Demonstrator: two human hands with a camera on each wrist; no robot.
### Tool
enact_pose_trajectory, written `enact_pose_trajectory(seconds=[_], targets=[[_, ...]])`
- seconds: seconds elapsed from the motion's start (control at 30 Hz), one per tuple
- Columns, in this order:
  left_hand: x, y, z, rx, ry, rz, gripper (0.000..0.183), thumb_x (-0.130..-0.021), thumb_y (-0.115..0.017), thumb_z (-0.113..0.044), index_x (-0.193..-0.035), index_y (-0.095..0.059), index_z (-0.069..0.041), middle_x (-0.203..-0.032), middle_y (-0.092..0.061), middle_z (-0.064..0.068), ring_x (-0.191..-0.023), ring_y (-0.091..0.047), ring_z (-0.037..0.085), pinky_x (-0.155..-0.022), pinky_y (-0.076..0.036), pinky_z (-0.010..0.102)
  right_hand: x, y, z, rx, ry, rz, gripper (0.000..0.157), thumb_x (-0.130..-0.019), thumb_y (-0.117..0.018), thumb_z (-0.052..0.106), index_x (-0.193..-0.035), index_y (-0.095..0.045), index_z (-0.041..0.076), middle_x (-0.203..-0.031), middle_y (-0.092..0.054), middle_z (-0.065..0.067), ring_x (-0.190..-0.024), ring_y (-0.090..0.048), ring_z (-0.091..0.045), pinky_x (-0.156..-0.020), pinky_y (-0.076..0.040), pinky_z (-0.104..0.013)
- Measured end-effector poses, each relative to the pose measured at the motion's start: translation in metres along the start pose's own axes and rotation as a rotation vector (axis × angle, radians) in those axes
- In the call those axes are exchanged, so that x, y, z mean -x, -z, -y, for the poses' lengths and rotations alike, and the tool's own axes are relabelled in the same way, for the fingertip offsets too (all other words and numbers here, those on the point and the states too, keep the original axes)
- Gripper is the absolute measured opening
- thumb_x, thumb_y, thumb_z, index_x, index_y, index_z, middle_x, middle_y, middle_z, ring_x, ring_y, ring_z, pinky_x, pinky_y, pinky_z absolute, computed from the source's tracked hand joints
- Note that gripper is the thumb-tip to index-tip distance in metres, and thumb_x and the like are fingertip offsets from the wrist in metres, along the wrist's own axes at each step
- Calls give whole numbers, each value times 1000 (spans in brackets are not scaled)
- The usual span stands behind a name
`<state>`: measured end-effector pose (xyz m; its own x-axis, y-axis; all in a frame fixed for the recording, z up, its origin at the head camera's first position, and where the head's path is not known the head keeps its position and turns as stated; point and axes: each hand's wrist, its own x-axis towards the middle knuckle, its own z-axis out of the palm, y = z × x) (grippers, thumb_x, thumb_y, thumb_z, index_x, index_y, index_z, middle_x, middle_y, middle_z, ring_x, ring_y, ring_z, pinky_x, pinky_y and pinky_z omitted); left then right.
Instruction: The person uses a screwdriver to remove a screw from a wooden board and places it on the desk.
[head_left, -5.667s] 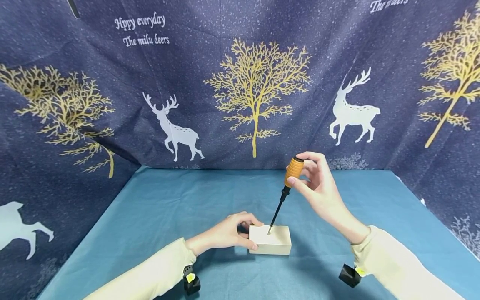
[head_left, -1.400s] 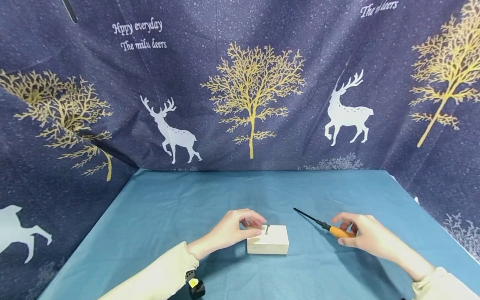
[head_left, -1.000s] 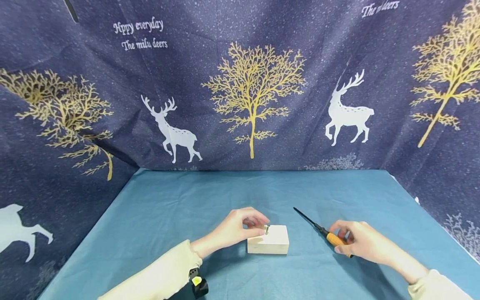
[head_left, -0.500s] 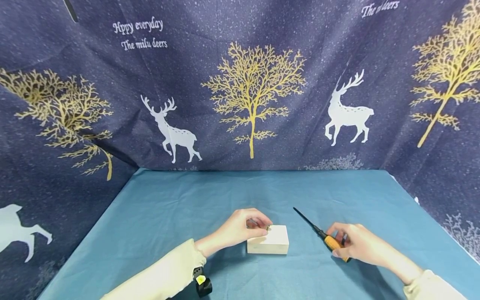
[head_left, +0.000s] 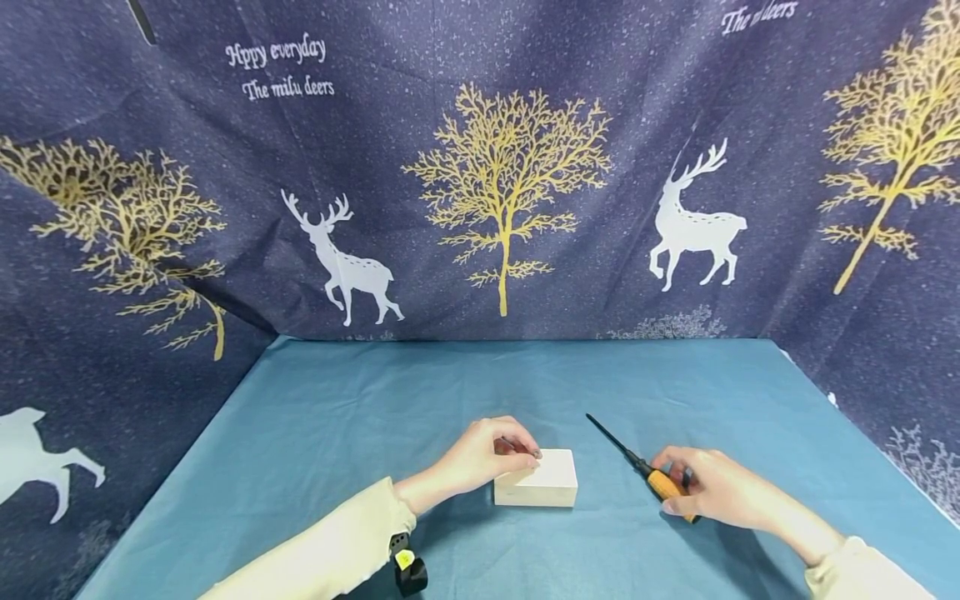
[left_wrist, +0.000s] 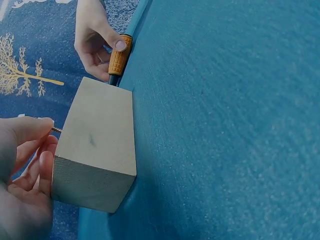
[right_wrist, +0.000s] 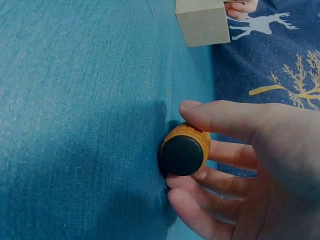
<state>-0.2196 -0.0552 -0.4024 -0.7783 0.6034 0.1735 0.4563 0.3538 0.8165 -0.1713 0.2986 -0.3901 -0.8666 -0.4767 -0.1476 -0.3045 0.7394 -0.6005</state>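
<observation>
A pale wooden block [head_left: 536,493] lies on the blue cloth in the middle of the head view. My left hand [head_left: 483,452] is over its left part, pinching a small screw [left_wrist: 57,129] that stands in the block's top face; in the left wrist view the thread shows between fingertips and wood. To the right, a screwdriver [head_left: 665,486] with a ribbed orange handle and black shaft lies slanted, its tip pointing away and left. My right hand [head_left: 712,490] has thumb and fingers round that handle, and its black end cap [right_wrist: 182,155] faces the right wrist camera.
The blue cloth [head_left: 360,392] covers the whole table. Behind it hangs a dark blue curtain [head_left: 450,275] printed with white deer and golden trees. A black wrist camera [head_left: 409,575] sits at the left sleeve.
Earlier my right hand held the screwdriver upright on the screw while my left gripped the block's side. The screwdriver now lies on the cloth, and my left fingers have moved onto the screw.
</observation>
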Motion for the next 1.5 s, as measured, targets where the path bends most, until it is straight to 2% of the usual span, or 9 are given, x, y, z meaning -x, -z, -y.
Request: enact_pose_trajectory(seconds=[0.27, 0.63, 0.87, 1.07, 1.5], targets=[[-1, -1, 0, 28, -18, -7, 7, -89, -74, -18, -94, -75, -15, -98, -72, 4, -84, -61, 1, -76, -50, 16, -1, -1, 0, 6, 35, -13, 46, -88, -73, 34, -121, -61, 4, -85, -59, 2, -64, -48, 2, -54, -40, -22], [0, -1, -2, 46, -19, -17, 7, -88, -75, -16, -93, -74, -13, -96, -73, 6, -82, -62, 2, -76, -51, 16, -1, 0, 1, 0, 20, 0, 47, -92, -68, 36, -124, -59, 3, -87, -61, 2, -66, -50, 1, -54, -40, -23], [1, -2, -4, 46, -5, -10, 5, -89, -74, -16, -94, -72, -16, -95, -73, 3, -80, -62, -2, -75, -51, 17, 1, 1, 1, -12, 2, 10, 46, -97, -63, 32, -129, -54, 0, -88, -63, 1, -67, -53, 1, -55, -42, -24], [1, -1, -5, 46, 9, -9, 6, -89, -74, -19, -94, -72, -16, -91, -74, -1, -80, -62, -2, -74, -51, 16, 1, 2, 1, -10, 3, 18, 44, -97, -62, 32, -128, -55, 1, -88, -62, 0, -67, -52, 0, -55, -41, -24], [0, -2, -4, 30, 4, -33, 5, -88, -75, -17, -91, -71, -15, -90, -74, 2, -78, -60, -2, -71, -49, 15, 1, 2, 0, -11, 16, 23, 43, -98, -62, 32, -128, -55, 1, -89, -62, 0, -68, -51, 1, -55, -41, -24]])
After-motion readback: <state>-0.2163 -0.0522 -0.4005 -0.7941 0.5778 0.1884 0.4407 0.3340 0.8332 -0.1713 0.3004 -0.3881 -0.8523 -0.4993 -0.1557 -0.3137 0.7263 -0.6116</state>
